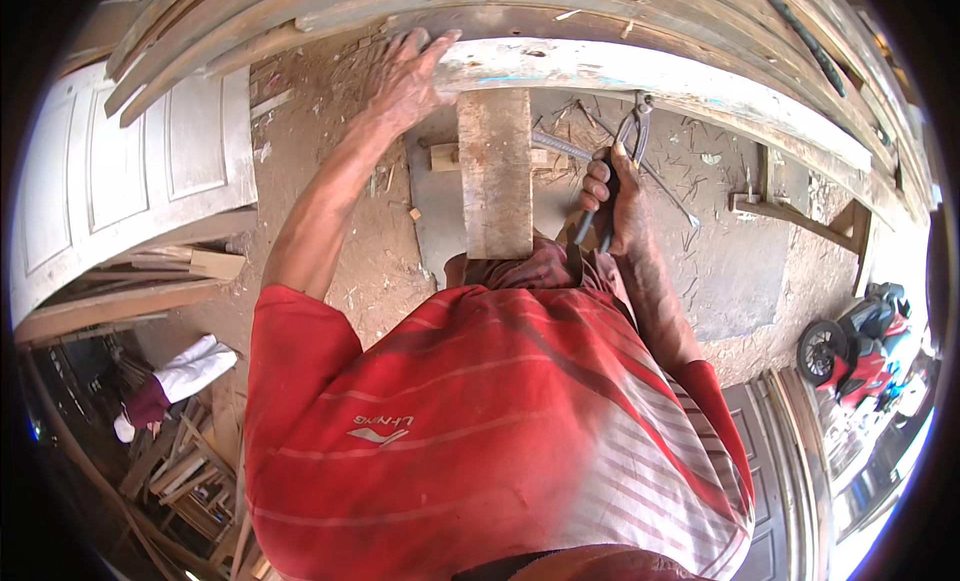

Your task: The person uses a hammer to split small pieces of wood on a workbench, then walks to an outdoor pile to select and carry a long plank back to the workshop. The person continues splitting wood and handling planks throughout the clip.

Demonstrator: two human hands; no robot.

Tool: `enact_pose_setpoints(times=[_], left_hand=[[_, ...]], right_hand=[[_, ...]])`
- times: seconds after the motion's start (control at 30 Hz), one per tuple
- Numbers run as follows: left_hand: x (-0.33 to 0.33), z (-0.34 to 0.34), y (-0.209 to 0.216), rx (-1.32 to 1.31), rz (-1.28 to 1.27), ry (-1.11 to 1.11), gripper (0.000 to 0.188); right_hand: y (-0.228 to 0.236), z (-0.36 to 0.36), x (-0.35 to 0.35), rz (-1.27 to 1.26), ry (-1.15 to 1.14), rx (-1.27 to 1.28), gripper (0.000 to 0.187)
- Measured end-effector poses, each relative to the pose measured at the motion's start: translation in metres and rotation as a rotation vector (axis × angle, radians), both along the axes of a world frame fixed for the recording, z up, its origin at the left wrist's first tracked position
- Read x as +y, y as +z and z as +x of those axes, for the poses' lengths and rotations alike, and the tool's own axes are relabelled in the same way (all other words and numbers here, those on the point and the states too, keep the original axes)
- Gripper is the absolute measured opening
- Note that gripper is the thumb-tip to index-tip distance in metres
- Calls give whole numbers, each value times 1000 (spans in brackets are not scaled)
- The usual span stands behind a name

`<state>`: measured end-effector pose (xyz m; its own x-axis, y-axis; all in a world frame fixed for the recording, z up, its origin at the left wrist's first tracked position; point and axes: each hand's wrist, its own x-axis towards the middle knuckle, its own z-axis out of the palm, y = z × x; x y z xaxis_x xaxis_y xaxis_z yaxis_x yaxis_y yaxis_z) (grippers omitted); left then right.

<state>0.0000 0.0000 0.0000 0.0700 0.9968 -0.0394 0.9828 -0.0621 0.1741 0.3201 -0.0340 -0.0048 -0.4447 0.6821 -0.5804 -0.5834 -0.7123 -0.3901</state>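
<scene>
A long, pale, worn wooden beam (pixel 560 63) with faint blue marks runs across in front of me. My left hand (pixel 408 79) grips its left end, the fingers bent over the edge. My right hand (pixel 612 196) is wrapped round the dark handles of metal pincers (pixel 641 131). Their jaws meet the beam's near edge, right of its middle; whether a nail sits in them I cannot make out. Between my arms a short, rough board (pixel 496 176) reaches from under the beam toward my lap.
Several nails lie scattered on a grey sheet (pixel 735 291) on the dirt floor. Long planks (pixel 400 6) are stacked beyond the beam. A white panelled door (pixel 130 171) and scrap wood (pixel 185 471) are at left. A wooden frame (pixel 800 221) and red motorbike (pixel 860 346) are at right.
</scene>
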Motion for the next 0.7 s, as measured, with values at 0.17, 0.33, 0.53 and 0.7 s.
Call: enact_pose_setpoints(times=[0.17, 0.33, 0.53, 0.7], left_hand=[[6, -3, 23, 53, -6, -19, 92], [3, -18, 2, -59, 51, -18, 92], [3, -17, 5, -85, 136, -96, 89], [5, -21, 3, -149, 144, -119, 90]], right_hand=[[0, -97, 4, 19, -418, 5, 24], [-2, -88, -6, 116, -315, -139, 25], [-10, 9, 6, 219, 61, -343, 31], [-5, 33, 17, 250, 252, -265, 32]])
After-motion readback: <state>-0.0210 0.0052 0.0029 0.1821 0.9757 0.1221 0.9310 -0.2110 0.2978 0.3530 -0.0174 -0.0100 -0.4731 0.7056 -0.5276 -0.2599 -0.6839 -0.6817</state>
